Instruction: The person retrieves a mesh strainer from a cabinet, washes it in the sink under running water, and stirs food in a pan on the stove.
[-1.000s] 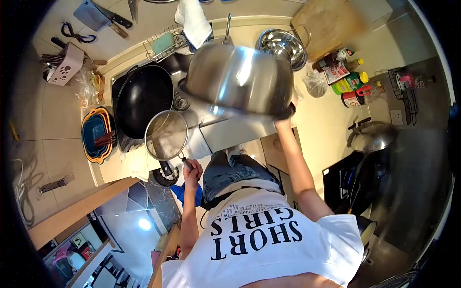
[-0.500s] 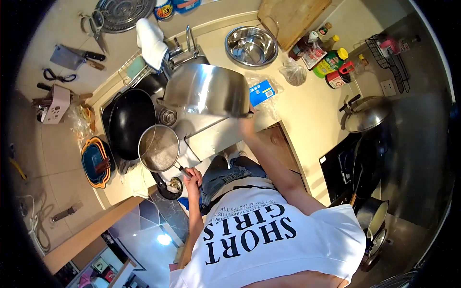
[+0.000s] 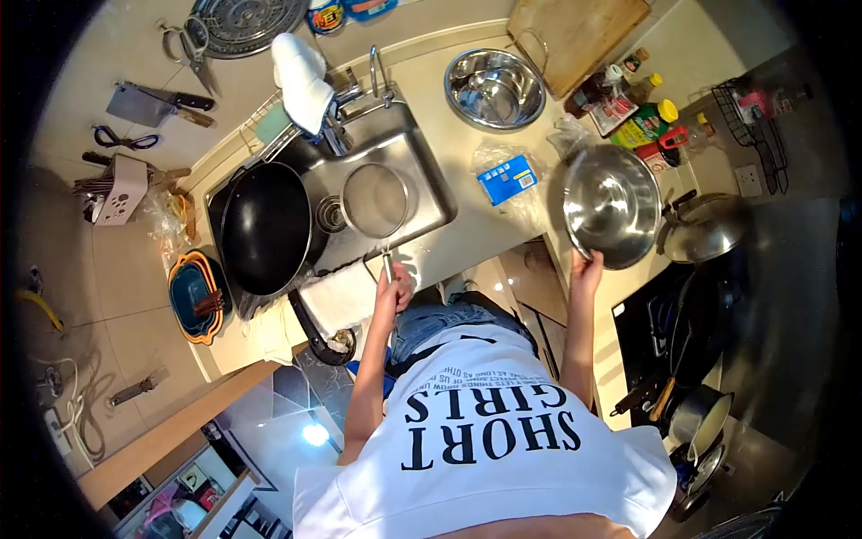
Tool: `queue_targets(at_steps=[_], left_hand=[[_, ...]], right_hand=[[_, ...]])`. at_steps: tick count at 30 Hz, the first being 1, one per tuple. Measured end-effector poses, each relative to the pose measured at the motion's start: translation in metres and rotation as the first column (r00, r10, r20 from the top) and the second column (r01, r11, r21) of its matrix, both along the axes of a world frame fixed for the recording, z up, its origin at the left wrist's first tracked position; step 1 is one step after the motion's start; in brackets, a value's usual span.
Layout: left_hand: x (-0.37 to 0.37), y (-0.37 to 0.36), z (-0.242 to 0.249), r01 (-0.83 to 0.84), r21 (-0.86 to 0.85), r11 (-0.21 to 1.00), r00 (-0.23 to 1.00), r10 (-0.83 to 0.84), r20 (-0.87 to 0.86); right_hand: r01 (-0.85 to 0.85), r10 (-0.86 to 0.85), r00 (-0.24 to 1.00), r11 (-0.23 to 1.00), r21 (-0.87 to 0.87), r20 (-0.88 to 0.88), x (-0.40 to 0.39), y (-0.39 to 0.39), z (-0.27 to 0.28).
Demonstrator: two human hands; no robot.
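Note:
My left hand (image 3: 392, 287) is closed round the handle of a round mesh strainer (image 3: 375, 201), which is held over the sink (image 3: 417, 162). At the right, my right hand (image 3: 587, 268) grips the near rim of a large steel pot (image 3: 612, 207), whose shiny inside faces up. The pot is over the counter, right of a blue packet (image 3: 508, 180). A black wok (image 3: 267, 228) rests at the left of the sink, beside the drain.
Another steel bowl (image 3: 495, 88) stands at the back, near a wooden cutting board (image 3: 575, 36). Bottles (image 3: 646, 124) line the right wall. The stove (image 3: 660, 332) is at the right. Nested baskets (image 3: 196, 298) sit at the left edge.
The steel pot has moved from above the sink to the right and tipped so its inside shows. The strainer has moved right, over the sink basin.

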State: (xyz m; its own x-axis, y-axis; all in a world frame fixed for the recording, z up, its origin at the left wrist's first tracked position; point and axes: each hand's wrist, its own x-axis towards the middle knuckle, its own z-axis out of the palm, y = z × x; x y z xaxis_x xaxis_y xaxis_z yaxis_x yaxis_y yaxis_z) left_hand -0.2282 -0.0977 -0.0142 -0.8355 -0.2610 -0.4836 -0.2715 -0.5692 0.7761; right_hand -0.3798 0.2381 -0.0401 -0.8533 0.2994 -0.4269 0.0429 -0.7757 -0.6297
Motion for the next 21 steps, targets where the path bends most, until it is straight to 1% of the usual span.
queue_targets(at_steps=[1,2,3,4,6,7,9,10,11,12,13,14,15,16,17,19,21], left_hand=[[-0.007,-0.001,0.009,0.011,0.046,0.999,1.000,-0.012,0.016],[-0.014,-0.003,0.013,0.021,0.093,0.995,0.999,-0.024,0.030],[-0.019,-0.006,0.012,0.013,0.092,0.996,0.999,-0.016,0.034],[-0.024,-0.009,0.008,0.028,0.139,0.990,0.999,-0.034,0.038],[-0.031,-0.016,-0.001,0.051,0.210,0.976,0.998,-0.060,0.034],[-0.033,-0.019,-0.005,0.044,0.208,0.977,0.998,-0.052,0.034],[-0.038,-0.025,-0.007,0.005,0.291,0.957,0.998,-0.021,0.051],[-0.040,-0.025,0.000,0.011,0.244,0.970,0.998,-0.025,0.052],[-0.040,-0.029,-0.003,0.003,0.243,0.970,0.999,-0.016,0.051],[-0.040,-0.032,-0.008,0.002,0.289,0.957,0.999,-0.015,0.043],[-0.040,-0.037,-0.013,0.003,0.332,0.943,0.999,-0.013,0.030],[-0.041,-0.041,-0.017,-0.033,0.394,0.919,0.998,0.008,0.065],[-0.041,-0.043,-0.021,-0.054,0.392,0.918,0.999,0.050,0.022],[-0.041,-0.046,-0.024,-0.067,0.360,0.931,0.997,0.051,0.056],[-0.042,-0.049,-0.026,-0.079,0.327,0.942,0.995,0.053,0.089],[-0.045,-0.053,-0.024,-0.092,0.266,0.959,0.992,0.066,0.107],[-0.045,-0.058,-0.033,-0.113,0.228,0.967,0.989,0.088,0.117]], right_hand=[[0.039,-0.041,0.998,0.998,0.048,0.043,-0.001,0.010,-0.005],[0.073,-0.073,0.997,0.997,-0.005,0.026,-0.004,0.018,-0.012],[0.106,-0.105,0.994,0.993,-0.057,0.012,-0.007,0.026,-0.022],[0.121,-0.120,0.993,0.990,-0.075,0.021,-0.010,0.033,-0.031],[0.136,-0.135,0.990,0.989,-0.056,0.027,-0.017,0.040,-0.040],[0.158,-0.156,0.987,0.987,-0.037,0.031,-0.020,0.039,-0.041],[0.232,-0.228,0.970,0.971,-0.048,0.088,-0.029,0.041,-0.041],[0.211,-0.210,0.976,0.977,-0.015,0.065,-0.033,0.040,-0.043],[0.190,-0.191,0.981,0.982,0.019,0.040,-0.037,0.039,-0.045],[0.152,-0.154,0.988,0.984,0.089,0.022,-0.041,0.044,-0.053],[0.093,-0.095,0.995,0.993,0.077,0.029,-0.044,0.045,-0.053],[0.099,-0.101,0.995,0.993,0.064,0.016,-0.046,0.044,-0.054],[0.110,-0.110,0.994,0.993,0.046,-0.002,-0.047,0.039,-0.052],[0.055,-0.056,0.998,0.992,-0.113,-0.009,-0.049,0.032,-0.046],[0.075,-0.033,0.985,0.966,-0.246,0.172,-0.049,0.005,-0.008],[-0.201,0.227,0.964,0.963,-0.181,0.139,-0.053,-0.016,-0.008],[-0.305,0.273,0.898,0.951,0.040,0.345,-0.068,-0.058,-0.001]])
